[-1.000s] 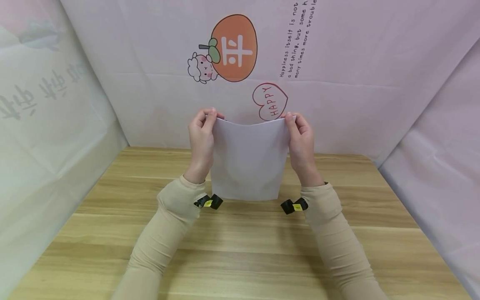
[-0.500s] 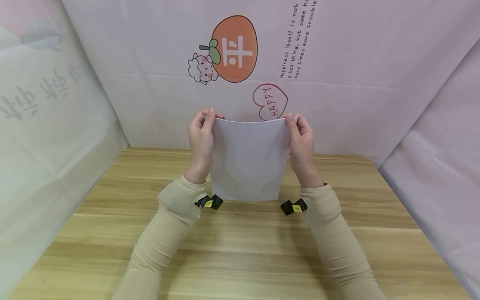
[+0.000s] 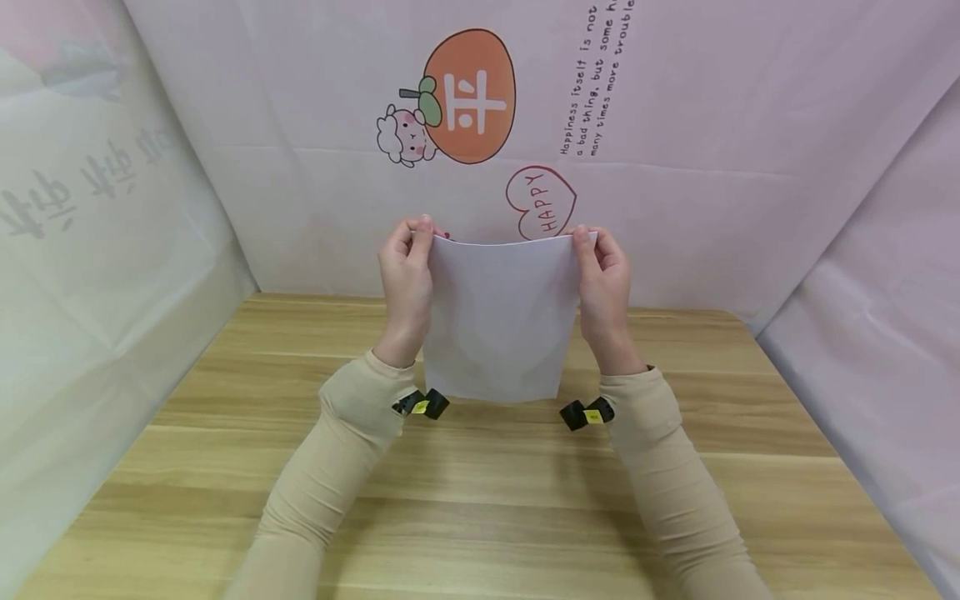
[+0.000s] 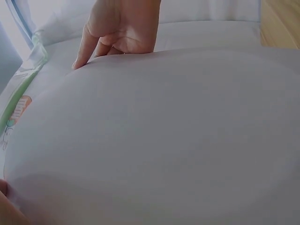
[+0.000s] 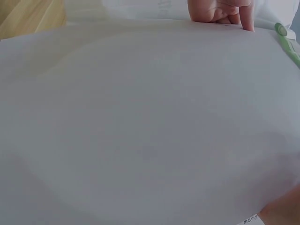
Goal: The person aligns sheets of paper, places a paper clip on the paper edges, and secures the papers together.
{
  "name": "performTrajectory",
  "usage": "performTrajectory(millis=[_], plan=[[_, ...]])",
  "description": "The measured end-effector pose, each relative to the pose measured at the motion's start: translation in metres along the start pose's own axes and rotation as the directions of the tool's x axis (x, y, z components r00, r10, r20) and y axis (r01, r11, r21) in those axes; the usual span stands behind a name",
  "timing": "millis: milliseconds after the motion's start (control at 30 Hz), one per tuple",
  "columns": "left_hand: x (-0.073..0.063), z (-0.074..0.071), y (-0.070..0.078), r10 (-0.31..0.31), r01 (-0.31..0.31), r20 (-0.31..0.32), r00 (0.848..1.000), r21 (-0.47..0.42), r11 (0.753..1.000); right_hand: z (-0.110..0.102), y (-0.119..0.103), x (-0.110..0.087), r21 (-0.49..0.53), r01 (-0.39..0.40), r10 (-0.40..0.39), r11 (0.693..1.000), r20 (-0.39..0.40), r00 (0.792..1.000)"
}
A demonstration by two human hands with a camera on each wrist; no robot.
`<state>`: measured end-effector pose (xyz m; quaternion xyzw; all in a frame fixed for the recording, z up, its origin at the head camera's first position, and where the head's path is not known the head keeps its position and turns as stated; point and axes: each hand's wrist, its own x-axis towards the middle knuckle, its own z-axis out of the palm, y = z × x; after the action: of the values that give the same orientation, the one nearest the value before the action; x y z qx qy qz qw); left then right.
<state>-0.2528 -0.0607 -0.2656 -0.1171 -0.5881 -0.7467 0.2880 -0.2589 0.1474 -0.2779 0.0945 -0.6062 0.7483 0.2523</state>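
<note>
A plain white sheet of paper [image 3: 501,321] hangs upright in front of me, its top edge sagging a little between the two hands. My left hand [image 3: 407,287] pinches the upper left corner, thumb on the near side and fingers behind. At the upper right corner my right hand [image 3: 604,287] holds the sheet the same way. In the left wrist view the paper [image 4: 154,131] fills most of the picture, with the right hand [image 4: 124,28] along its far edge. From the right wrist, the left hand [image 5: 220,10] shows beyond the paper [image 5: 145,122].
Below lies a wood-grain table [image 3: 487,517]. White printed cloth [image 3: 300,100] forms the back wall, with an orange fruit drawing [image 3: 471,96] and a red heart outline [image 3: 542,202]. More cloth hangs at both sides. Small black cameras [image 3: 587,413] sit at the beige sleeves [image 3: 652,425].
Both hands keep their grip on the paper's upper corners. The left hand has shifted very slightly to the right, and the top edge sags a little less than a second ago.
</note>
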Motion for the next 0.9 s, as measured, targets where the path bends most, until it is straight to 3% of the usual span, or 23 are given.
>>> performTrajectory(millis=[300,633,900], plan=[[0.001,0.003,0.005,0.022,-0.022,-0.001,1.000,-0.009,1.000,0.000,-0.003,0.001,-0.020,0.022,-0.022,1.000,0.000,1.000],[0.001,-0.003,-0.006,0.011,-0.011,0.003,1.000,0.044,0.999,-0.004,-0.001,0.000,-0.044,0.011,-0.010,0.999,0.028,1.000],[0.001,-0.007,-0.011,0.021,-0.021,0.011,1.000,0.036,0.999,-0.007,0.002,0.002,-0.053,0.024,-0.022,0.998,0.037,0.999]])
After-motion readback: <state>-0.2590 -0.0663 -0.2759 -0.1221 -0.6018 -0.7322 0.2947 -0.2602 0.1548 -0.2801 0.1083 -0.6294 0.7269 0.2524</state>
